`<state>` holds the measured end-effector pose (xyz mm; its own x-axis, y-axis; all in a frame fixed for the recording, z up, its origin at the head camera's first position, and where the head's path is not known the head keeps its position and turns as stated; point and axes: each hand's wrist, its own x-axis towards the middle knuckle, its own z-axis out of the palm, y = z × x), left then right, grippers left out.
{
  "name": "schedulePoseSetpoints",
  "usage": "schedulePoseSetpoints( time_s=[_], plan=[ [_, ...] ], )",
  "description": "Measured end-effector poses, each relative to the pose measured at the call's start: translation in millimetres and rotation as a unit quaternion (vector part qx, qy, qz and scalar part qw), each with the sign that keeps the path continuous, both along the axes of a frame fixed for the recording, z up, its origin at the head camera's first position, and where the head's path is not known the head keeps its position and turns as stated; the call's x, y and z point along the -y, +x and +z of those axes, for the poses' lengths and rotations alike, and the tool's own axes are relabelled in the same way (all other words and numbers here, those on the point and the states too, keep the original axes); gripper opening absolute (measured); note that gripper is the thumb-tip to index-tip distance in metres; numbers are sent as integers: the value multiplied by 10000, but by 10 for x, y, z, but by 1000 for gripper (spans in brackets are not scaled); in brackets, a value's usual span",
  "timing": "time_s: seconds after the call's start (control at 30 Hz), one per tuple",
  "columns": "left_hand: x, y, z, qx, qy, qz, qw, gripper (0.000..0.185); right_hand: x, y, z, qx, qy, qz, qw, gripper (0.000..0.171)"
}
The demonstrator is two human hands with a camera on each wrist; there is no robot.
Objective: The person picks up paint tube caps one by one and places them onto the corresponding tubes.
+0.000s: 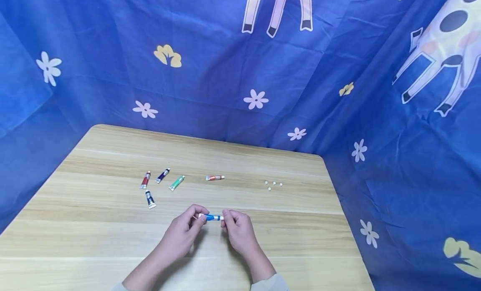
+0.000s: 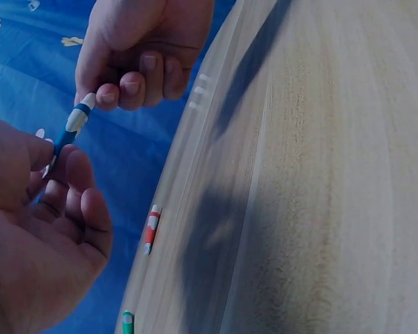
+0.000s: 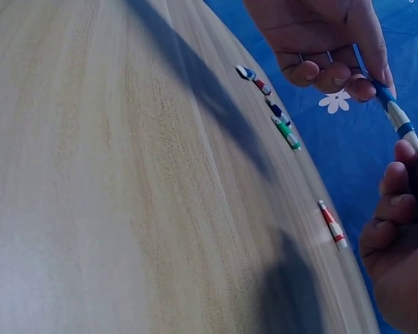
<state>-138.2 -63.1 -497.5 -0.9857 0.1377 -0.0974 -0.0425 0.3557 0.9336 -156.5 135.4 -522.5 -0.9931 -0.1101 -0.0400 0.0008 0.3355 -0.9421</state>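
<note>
A small blue paint tube [image 1: 212, 217] is held level above the table between both hands. My left hand [image 1: 185, 230] pinches its flat tail end between thumb and fingers. At the opposite end, the thumb and index finger of my right hand [image 1: 240, 232] pinch the white cap, mostly covering it. In the left wrist view the blue tube [image 2: 68, 132] slants up from left fingertips to right ones. Seen from the right wrist, the tube's blue and white body [image 3: 392, 108] bridges the two hands, with the right hand's other fingers curled in.
Beyond the hands lies an orange-red tube [image 1: 215, 178]. Further left are a red tube [image 1: 145, 180], a purple tube [image 1: 163, 175], a green tube [image 1: 177, 183] and a dark blue tube [image 1: 150, 199]. Several small white caps [image 1: 269, 189] sit at the right. Blue curtains [image 1: 210, 94] border the table.
</note>
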Motion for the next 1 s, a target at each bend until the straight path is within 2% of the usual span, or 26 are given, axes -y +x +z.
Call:
schedulePoseSetpoints(
  time_s=[0.13,0.3,0.4,0.5,0.57,0.67,0.73,0.87,1.0],
  plan=[
    [-3,-2,-13,-49,0,19,10000,12,-9,-4,19,91,-63,42,9999,51],
    [-1,3,-14,-55,-9,48,10000,12,-73,-29,-1,208,-95,348,9991,57],
    [4,2,-16,-26,-20,55,10000,12,-108,-47,-11,239,-206,593,9977,49],
    [11,0,-19,-16,-40,63,10000,13,-136,-48,-15,290,-326,935,9947,33],
    [14,-2,-21,-24,-58,70,10000,13,-147,-41,-17,258,-295,1181,9922,32],
    [14,-4,-23,-31,-57,80,9999,13,-148,-29,-24,7,-70,1434,9896,42],
    [14,-2,-25,-31,-34,85,10000,13,-141,-26,-27,-258,25,1440,9892,44],
    [8,-3,-30,-10,16,90,10000,12,-123,-26,-29,-698,42,1254,9896,36],
    [9,-4,-44,-13,19,120,9999,12,-113,-26,-14,-852,-1,1171,9895,29]
  ],
)
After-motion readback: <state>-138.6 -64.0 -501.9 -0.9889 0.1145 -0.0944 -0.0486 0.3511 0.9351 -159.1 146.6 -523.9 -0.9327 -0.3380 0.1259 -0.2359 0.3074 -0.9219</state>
